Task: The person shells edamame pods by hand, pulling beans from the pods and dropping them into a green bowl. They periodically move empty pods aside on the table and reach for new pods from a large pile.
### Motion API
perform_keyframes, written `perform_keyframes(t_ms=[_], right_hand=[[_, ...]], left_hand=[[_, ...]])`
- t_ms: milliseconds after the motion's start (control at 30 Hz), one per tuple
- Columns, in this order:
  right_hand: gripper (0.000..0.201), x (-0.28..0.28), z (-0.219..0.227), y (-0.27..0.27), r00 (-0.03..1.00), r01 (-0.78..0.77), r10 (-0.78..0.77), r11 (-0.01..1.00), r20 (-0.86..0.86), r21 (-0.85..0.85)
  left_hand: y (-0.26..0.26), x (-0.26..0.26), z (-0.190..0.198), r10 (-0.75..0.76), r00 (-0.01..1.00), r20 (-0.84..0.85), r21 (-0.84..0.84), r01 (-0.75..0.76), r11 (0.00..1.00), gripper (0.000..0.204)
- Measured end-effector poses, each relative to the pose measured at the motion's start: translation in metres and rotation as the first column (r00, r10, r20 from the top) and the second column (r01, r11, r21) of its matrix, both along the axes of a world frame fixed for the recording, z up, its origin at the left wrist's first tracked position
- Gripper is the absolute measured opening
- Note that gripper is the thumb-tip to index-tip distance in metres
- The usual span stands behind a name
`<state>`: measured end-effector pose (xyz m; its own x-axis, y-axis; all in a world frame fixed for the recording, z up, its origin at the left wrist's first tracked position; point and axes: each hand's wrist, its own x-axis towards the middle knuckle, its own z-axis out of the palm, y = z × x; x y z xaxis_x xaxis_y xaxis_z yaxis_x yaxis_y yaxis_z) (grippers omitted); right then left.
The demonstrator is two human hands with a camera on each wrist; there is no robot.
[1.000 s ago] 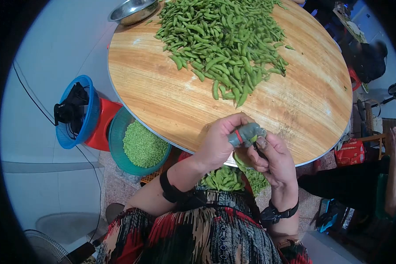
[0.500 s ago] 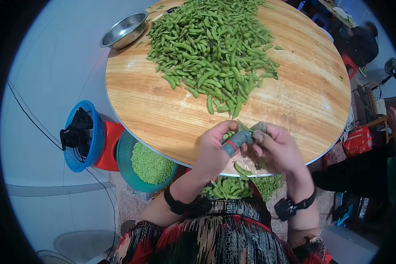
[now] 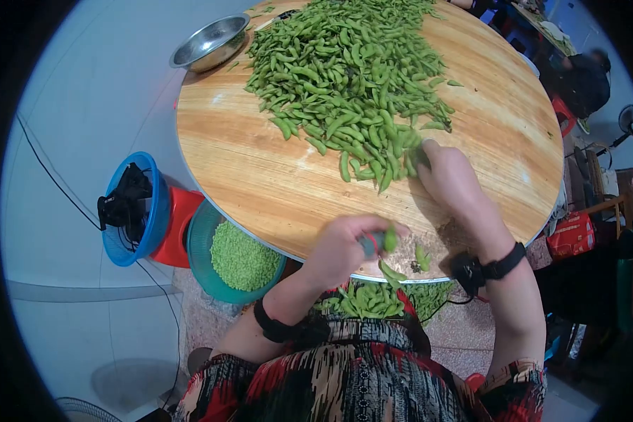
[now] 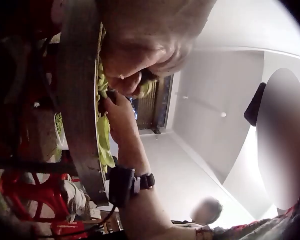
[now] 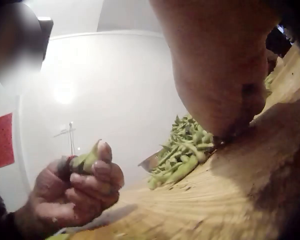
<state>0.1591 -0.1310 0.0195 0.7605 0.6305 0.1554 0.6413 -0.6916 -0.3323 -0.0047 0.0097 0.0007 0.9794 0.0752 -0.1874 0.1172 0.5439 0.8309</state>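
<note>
Over the near table edge, my left hand [image 3: 339, 247] pinches a green soybean pod [image 5: 85, 161], fingers curled round it in the right wrist view. A grey cover with a red band [image 3: 370, 243] sits on its thumb. My right hand [image 3: 449, 172] reaches to the lower right edge of the heap of soybean pods [image 3: 344, 77], fingertips among the pods there. I cannot tell whether it grips one. Two loose pods lie near the table edge, one pod [image 3: 422, 257] by some dark bits and another pod [image 3: 391, 273] at the rim.
The round wooden table [image 3: 246, 169] carries a metal bowl [image 3: 211, 43] at its far left. Below its left edge stand a green basket [image 3: 202, 271] of shelled beans and a blue basket [image 3: 163, 211] by a red stool [image 3: 179, 235]. More pods [image 3: 366, 301] lie under the near edge.
My hands have parted. The right hand has moved away from the left, up to the heap. The left stays near the table edge, and a pod now shows by the dark bits.
</note>
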Motion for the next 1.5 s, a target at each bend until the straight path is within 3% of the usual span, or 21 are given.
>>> perform_keyframes(t_ms=[33,67,100,133,200,233,333,433,500,533,600,800,867,967,1133,1200,1233,1300,1367,1433,1500], right_hand=[[0.019,-0.006,0.001,-0.006,1.000,-0.001,0.001,1.000,0.000,-0.001],[0.017,-0.012,0.002,-0.014,0.999,0.032,-0.036,0.992,0.027,0.118],[0.016,-0.019,0.004,-0.020,0.996,0.062,-0.075,0.970,0.049,0.237],[0.016,-0.030,0.010,-0.024,0.996,0.059,-0.072,0.971,0.047,0.233],[0.016,-0.058,0.024,-0.028,0.993,0.107,-0.088,0.948,-0.078,0.301],[0.017,-0.073,0.024,-0.028,0.997,0.054,-0.030,0.940,-0.077,0.336],[0.017,-0.105,0.022,-0.024,0.994,-0.002,0.048,0.905,-0.097,0.425],[0.012,-0.111,0.009,-0.020,0.982,0.067,0.050,0.806,-0.180,0.589],[0.012,-0.112,0.001,-0.019,0.862,0.266,0.160,0.665,-0.480,0.698],[0.012,-0.112,0.003,-0.022,0.861,0.264,0.164,0.664,-0.481,0.700],[0.023,-0.113,0.008,-0.031,0.370,0.443,0.425,0.701,-0.826,0.559],[0.024,-0.116,0.004,-0.029,0.297,0.511,0.519,0.623,-0.801,0.593],[0.022,-0.116,0.004,-0.027,0.287,0.538,0.524,0.605,-0.802,0.587],[0.019,-0.114,0.001,-0.031,0.235,0.566,0.567,0.580,-0.789,0.585],[0.015,-0.113,-0.001,-0.033,0.211,0.605,0.596,0.543,-0.775,0.582],[0.015,-0.110,-0.001,-0.036,0.029,0.710,0.713,0.479,-0.700,0.517],[0.015,-0.109,-0.002,-0.038,0.029,0.710,0.713,0.479,-0.701,0.517],[0.016,-0.109,-0.003,-0.041,-0.122,0.760,0.809,0.449,-0.575,0.470],[0.015,-0.110,-0.001,-0.040,-0.107,0.765,0.800,0.446,-0.590,0.465],[0.013,-0.111,-0.001,-0.037,-0.089,0.768,0.788,0.444,-0.610,0.461],[0.009,-0.111,-0.006,-0.033,0.330,0.610,0.487,0.544,-0.809,0.576]], left_hand=[[-0.002,-0.002,0.004,-0.142,0.988,0.065,0.278,0.118,0.953,0.019],[-0.004,-0.003,0.005,-0.293,0.952,0.087,0.539,0.202,0.817,0.020],[-0.007,-0.002,0.001,-0.238,0.960,0.146,0.567,0.116,0.815,0.022],[-0.011,0.000,0.001,-0.235,0.961,0.145,0.564,0.114,0.818,0.022],[-0.018,0.005,0.005,0.049,0.993,0.106,0.201,-0.069,0.977,0.024],[-0.020,0.007,0.011,0.064,0.995,0.081,0.036,-0.067,0.997,0.024],[-0.023,0.010,-0.003,0.075,0.995,0.068,-0.135,-0.065,0.989,0.022],[-0.024,0.009,-0.004,0.085,0.993,0.084,-0.134,-0.073,0.988,0.014],[-0.026,0.007,-0.002,0.112,0.991,0.080,-0.142,-0.100,0.985,0.012],[-0.028,0.007,-0.001,0.139,0.987,0.082,-0.089,-0.132,0.987,0.011],[-0.029,0.006,0.003,0.169,0.982,0.084,-0.036,-0.166,0.985,0.009],[-0.030,0.006,0.008,0.131,0.986,0.099,-0.064,-0.125,0.990,0.007],[-0.031,0.008,0.002,0.162,0.980,0.114,0.222,-0.184,0.957,0.007],[-0.032,0.005,0.009,0.128,0.985,0.117,0.068,-0.137,0.988,0.007],[-0.035,0.006,0.008,0.105,0.991,0.081,0.100,-0.113,0.989,0.007],[-0.033,0.007,0.006,0.095,0.992,0.086,0.107,-0.104,0.989,0.008],[-0.028,0.009,0.006,0.003,0.993,0.121,0.017,-0.005,1.000,0.009],[-0.022,0.009,0.006,-0.082,0.983,0.162,-0.070,0.095,0.993,0.010],[-0.020,0.010,0.006,-0.122,0.973,0.198,-0.216,0.164,0.963,0.011],[-0.023,0.010,0.005,-0.093,0.979,0.180,-0.148,0.120,0.982,0.012],[-0.028,0.010,0.001,-0.060,0.984,0.170,-0.083,0.075,0.994,0.013]])
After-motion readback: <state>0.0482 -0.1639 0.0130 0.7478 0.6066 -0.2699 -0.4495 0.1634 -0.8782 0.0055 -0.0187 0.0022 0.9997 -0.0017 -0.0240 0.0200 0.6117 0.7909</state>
